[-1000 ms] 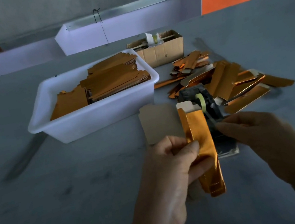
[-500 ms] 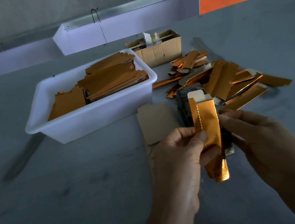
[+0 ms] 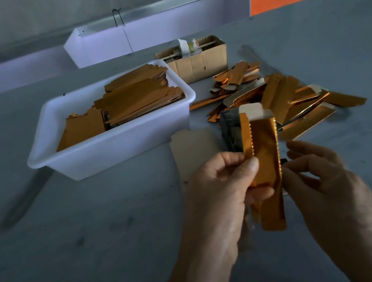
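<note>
A long gold foil carton (image 3: 265,159) stands upright in front of me, its pale top flap open. My left hand (image 3: 223,189) grips it at the left edge, thumb across the front. My right hand (image 3: 321,181) is at the carton's right edge with curled fingers; whether they pinch it is unclear. Behind the carton lies a dark tape dispenser (image 3: 230,130), mostly hidden.
A white plastic tub (image 3: 112,151) of flat gold cartons sits at the left. A loose pile of gold cartons (image 3: 294,99) lies at the right, a small cardboard box (image 3: 198,61) behind. A flat pale card (image 3: 193,147) lies on the grey table (image 3: 74,247).
Both hands have carried the gold carton up and to the right. The right hand has come from the dispenser to the carton's right edge.
</note>
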`<state>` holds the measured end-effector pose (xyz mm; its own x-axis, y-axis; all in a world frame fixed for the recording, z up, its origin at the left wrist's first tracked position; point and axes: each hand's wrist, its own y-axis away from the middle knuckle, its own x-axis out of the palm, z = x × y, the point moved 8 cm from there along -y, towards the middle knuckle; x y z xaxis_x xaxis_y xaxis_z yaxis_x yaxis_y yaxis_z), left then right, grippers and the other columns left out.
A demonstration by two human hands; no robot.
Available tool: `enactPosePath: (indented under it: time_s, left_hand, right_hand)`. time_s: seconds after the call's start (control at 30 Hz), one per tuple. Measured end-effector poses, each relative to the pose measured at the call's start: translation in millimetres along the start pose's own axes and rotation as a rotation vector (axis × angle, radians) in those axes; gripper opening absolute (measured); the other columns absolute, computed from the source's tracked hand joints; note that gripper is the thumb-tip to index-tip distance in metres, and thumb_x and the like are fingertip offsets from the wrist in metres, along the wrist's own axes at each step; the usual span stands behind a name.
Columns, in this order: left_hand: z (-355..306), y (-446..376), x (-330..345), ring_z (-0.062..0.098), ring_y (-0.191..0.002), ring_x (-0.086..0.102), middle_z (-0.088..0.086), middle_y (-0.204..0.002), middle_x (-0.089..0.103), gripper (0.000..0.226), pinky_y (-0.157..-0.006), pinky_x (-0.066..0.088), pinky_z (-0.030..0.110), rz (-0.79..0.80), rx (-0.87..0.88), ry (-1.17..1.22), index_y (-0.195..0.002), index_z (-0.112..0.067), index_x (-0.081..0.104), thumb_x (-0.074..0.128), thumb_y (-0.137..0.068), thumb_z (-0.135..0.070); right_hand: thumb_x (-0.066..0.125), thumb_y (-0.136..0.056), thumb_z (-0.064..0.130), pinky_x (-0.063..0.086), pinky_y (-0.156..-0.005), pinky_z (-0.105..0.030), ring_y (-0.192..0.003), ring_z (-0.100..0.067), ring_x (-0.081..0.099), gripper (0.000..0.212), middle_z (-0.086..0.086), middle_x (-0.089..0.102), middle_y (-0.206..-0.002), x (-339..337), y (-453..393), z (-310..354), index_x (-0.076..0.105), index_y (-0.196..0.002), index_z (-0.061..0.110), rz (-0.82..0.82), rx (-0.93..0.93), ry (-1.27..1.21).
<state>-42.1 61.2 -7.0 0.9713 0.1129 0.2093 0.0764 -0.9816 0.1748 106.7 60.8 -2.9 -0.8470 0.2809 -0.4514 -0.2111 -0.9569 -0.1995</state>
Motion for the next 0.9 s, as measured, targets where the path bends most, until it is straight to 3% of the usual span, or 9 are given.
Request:
enactPosePath:
  time_s: [0.17,0.3,0.4,0.5,0.63,0.7,0.77,0.8,0.9]
  left_hand:
    - [2.2,-3.8,10.6,0.009,-0.051,0.062,-0.002,-0.064,0.066,0.006,-0.048,0.049,0.018,0.068,-0.029,-0.118,-0.083,-0.014,0.066,0.065,-0.089,-0.013]
    - [3.1,-6.3,8.9,0.005,-0.045,0.058,-0.006,-0.059,0.064,0.005,-0.045,0.047,0.017,0.047,-0.033,-0.199,-0.085,-0.016,0.066,0.064,-0.090,-0.017]
    - [0.4,-6.8,8.9,0.003,-0.041,0.055,-0.007,-0.057,0.064,0.006,-0.041,0.042,0.014,0.018,-0.017,-0.232,-0.085,-0.016,0.067,0.065,-0.090,-0.018]
    - [-0.5,-7.1,9.7,0.004,-0.043,0.055,-0.006,-0.059,0.064,0.005,-0.042,0.043,0.014,0.011,-0.029,-0.226,-0.087,-0.014,0.068,0.065,-0.090,-0.016]
    - [-0.1,-6.7,13.4,0.009,-0.063,0.068,-0.003,-0.068,0.067,0.008,-0.064,0.060,0.027,0.049,-0.089,-0.083,-0.084,-0.010,0.066,0.064,-0.089,-0.005]
    - [-0.5,-5.4,14.7,0.013,-0.068,0.071,0.004,-0.079,0.070,0.007,-0.069,0.061,0.030,0.069,-0.104,-0.047,-0.086,-0.007,0.066,0.062,-0.089,-0.002]
    - [-1.1,-2.1,16.0,0.018,-0.076,0.073,0.010,-0.090,0.073,0.009,-0.072,0.061,0.031,0.107,-0.124,-0.020,-0.091,-0.007,0.068,0.062,-0.089,-0.001]
    - [-2.5,0.1,16.3,0.020,-0.079,0.074,0.010,-0.092,0.074,0.010,-0.073,0.061,0.031,0.119,-0.127,-0.012,-0.091,-0.008,0.070,0.063,-0.088,-0.001]
    - [-8.0,3.7,10.9,0.019,-0.075,0.074,0.007,-0.083,0.076,0.013,-0.068,0.060,0.026,0.089,-0.090,-0.020,-0.085,-0.009,0.072,0.064,-0.086,0.000]
  right_hand:
    - [0.065,-0.085,0.011,0.052,-0.087,-0.044,-0.106,-0.017,0.062,0.019,0.016,0.051,-0.126,3.2,8.1,-5.4,0.063,-0.078,0.029,-0.050,0.044,-0.053]
    - [0.066,-0.084,0.011,0.053,-0.085,-0.044,-0.104,-0.019,0.062,0.020,0.009,0.056,-0.124,7.0,8.0,-9.0,0.061,-0.075,0.028,-0.035,0.039,-0.055]
    - [0.070,-0.081,0.007,0.047,-0.069,-0.025,-0.093,-0.022,0.063,0.009,0.000,0.062,-0.112,3.6,1.7,7.5,0.066,-0.076,0.013,-0.014,-0.136,0.171]
    - [0.073,-0.075,-0.003,0.049,-0.066,-0.031,-0.082,-0.031,0.062,0.007,-0.011,0.065,-0.097,3.7,1.2,12.6,0.068,-0.077,0.001,-0.004,-0.256,0.388]
    - [0.069,-0.080,0.012,0.050,-0.057,-0.018,-0.069,-0.016,0.066,0.019,0.010,0.065,-0.092,-19.0,-0.2,-12.4,0.066,-0.069,0.027,0.024,-0.081,0.107]
    - [0.071,-0.073,0.035,0.055,-0.064,-0.027,-0.069,-0.010,0.067,0.006,0.007,0.069,-0.082,-28.5,-4.3,-13.5,0.068,-0.077,0.033,0.111,0.005,-0.184]
    - [0.072,-0.055,0.065,0.056,-0.062,-0.023,-0.069,-0.006,0.066,0.038,0.005,0.070,-0.078,-26.9,-6.7,-3.4,0.071,-0.077,0.034,0.279,-0.008,-0.339]
    - [0.070,-0.052,0.069,0.055,-0.059,-0.018,-0.068,-0.005,0.065,0.042,0.006,0.069,-0.075,-25.5,-7.2,7.0,0.072,-0.076,0.035,0.334,-0.047,-0.346]
    - [0.062,-0.061,0.042,0.049,-0.052,-0.009,-0.063,0.000,0.063,0.018,0.014,0.068,-0.068,-18.0,-6.6,40.6,0.073,-0.074,0.038,0.430,-0.186,-0.353]
